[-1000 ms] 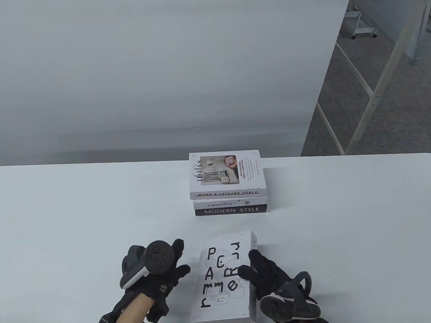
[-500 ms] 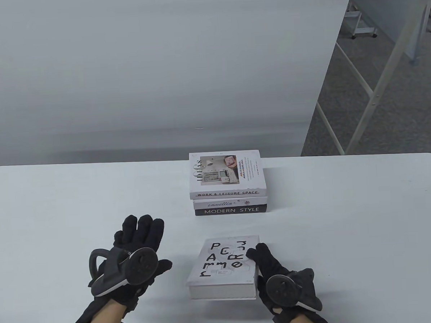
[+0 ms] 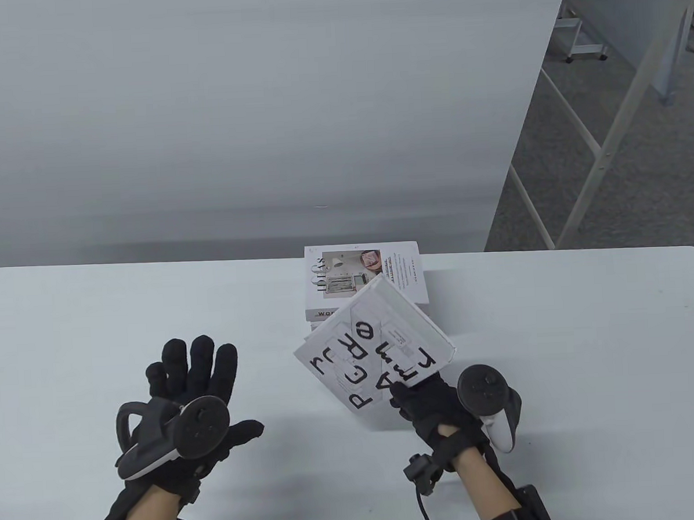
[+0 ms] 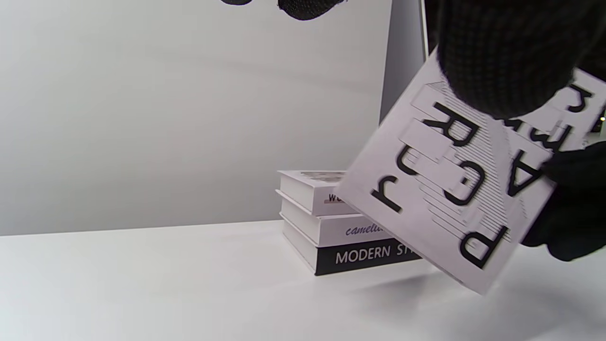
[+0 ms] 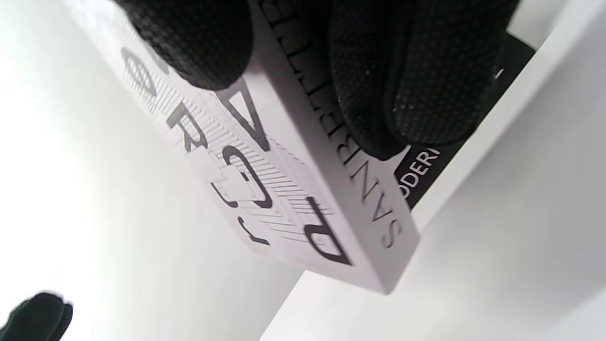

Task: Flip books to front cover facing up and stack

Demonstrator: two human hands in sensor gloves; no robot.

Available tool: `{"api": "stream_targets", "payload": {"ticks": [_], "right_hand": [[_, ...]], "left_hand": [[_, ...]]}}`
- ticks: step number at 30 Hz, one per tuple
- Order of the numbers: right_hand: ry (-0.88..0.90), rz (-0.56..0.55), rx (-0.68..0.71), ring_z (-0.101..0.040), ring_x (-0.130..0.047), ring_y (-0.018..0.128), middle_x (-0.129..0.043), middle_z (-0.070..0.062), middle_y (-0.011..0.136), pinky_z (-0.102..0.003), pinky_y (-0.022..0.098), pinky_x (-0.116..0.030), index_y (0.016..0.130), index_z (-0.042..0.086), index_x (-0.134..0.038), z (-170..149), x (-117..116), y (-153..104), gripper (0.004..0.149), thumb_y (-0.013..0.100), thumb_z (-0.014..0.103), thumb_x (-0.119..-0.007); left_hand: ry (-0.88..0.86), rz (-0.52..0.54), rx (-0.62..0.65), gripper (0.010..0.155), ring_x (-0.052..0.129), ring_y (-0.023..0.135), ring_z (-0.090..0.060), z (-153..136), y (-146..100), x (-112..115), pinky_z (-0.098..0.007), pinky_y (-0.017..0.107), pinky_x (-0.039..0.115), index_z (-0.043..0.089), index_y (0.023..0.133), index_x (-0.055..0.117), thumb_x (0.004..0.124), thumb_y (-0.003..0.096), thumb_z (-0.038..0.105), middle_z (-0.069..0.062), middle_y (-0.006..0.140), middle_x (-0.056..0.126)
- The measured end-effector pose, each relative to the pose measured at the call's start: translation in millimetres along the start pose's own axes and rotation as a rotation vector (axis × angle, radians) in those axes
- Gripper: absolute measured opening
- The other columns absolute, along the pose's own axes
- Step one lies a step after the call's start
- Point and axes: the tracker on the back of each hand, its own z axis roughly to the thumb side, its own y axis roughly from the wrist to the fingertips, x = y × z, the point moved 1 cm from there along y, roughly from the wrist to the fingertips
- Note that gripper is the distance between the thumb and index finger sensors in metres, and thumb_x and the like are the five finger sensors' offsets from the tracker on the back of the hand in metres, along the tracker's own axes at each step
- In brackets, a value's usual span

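Observation:
My right hand grips a white book with large black letters by its near edge and holds it tilted in the air, lettered cover up, just in front of the stack. In the right wrist view the thumb lies on the cover and the fingers on the spine. The stack holds three books: "Work & Leisure Space" on top, "camellia" in the middle, "Modern Style" at the bottom. My left hand hovers open and empty, fingers spread, left of the held book.
The white table runs out to its far edge behind the stack, with a grey wall behind it. A metal frame and carpeted floor lie beyond the table's right side.
My right hand lifted the lettered book off the table, turned it and carried it toward the stack. My left hand let go of it, moved left and opened.

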Motion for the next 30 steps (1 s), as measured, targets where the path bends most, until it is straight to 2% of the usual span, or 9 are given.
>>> {"api": "stream_targets", "payload": {"ticks": [4,8,12,18,25,30], "right_hand": [[0.102,-0.017,-0.095,-0.034,-0.102,0.060,-0.080,-0.035,0.080,-0.038,0.038,-0.092,0.096,-0.008,-0.043,9.8,-1.2,31.1,0.072,0.053,0.044,-0.068],[0.296,-0.019,-0.214,-0.031,-0.102,0.061,-0.081,-0.032,0.080,-0.036,0.039,-0.093,0.095,-0.011,-0.042,8.7,-3.1,63.6,0.073,0.056,0.047,-0.064],[0.364,-0.043,-0.315,-0.029,-0.105,0.057,-0.085,-0.031,0.077,-0.035,0.035,-0.095,0.094,-0.012,-0.045,3.9,-8.0,82.5,0.073,0.057,0.048,-0.064],[0.431,-0.081,-0.402,-0.027,-0.106,0.056,-0.086,-0.030,0.076,-0.033,0.035,-0.095,0.093,-0.013,-0.046,0.7,-21.4,99.3,0.073,0.058,0.049,-0.062],[0.432,-0.093,-0.466,-0.026,-0.105,0.057,-0.086,-0.028,0.077,-0.033,0.036,-0.095,0.094,-0.013,-0.046,-0.5,-29.3,110.0,0.074,0.060,0.051,-0.059],[0.490,-0.050,-0.464,-0.030,-0.102,0.062,-0.082,-0.030,0.081,-0.035,0.039,-0.094,0.094,-0.017,-0.041,-2.1,-36.0,115.2,0.075,0.061,0.049,-0.053]], "left_hand": [[-0.034,0.004,-0.004,0.105,0.018,0.089,-0.066,-4.5,-2.8,-3.8,-0.078,0.060,0.031,0.007,0.111,0.037,0.079,0.0368,0.067,-0.033,0.109,0.027],[-0.057,-0.002,-0.020,0.104,0.019,0.089,-0.066,-11.3,-5.8,-7.7,-0.077,0.060,0.032,0.006,0.111,0.038,0.079,0.0374,0.066,-0.033,0.108,0.029],[-0.076,0.032,-0.031,0.103,0.020,0.089,-0.066,-18.1,-11.0,-16.4,-0.077,0.060,0.033,0.006,0.111,0.038,0.080,0.0376,0.066,-0.034,0.108,0.030],[-0.105,0.048,-0.047,0.102,0.021,0.089,-0.066,-25.6,-16.5,-21.9,-0.077,0.060,0.035,0.006,0.111,0.040,0.080,0.0379,0.066,-0.034,0.108,0.032],[-0.110,0.024,-0.038,0.101,0.022,0.089,-0.066,-24.0,-14.8,-19.1,-0.077,0.060,0.035,0.006,0.111,0.042,0.080,0.0380,0.066,-0.034,0.109,0.034],[-0.121,0.007,-0.038,0.101,0.023,0.089,-0.066,-24.7,-13.1,-16.2,-0.076,0.060,0.036,0.006,0.111,0.043,0.079,0.0382,0.066,-0.034,0.108,0.035]]}}
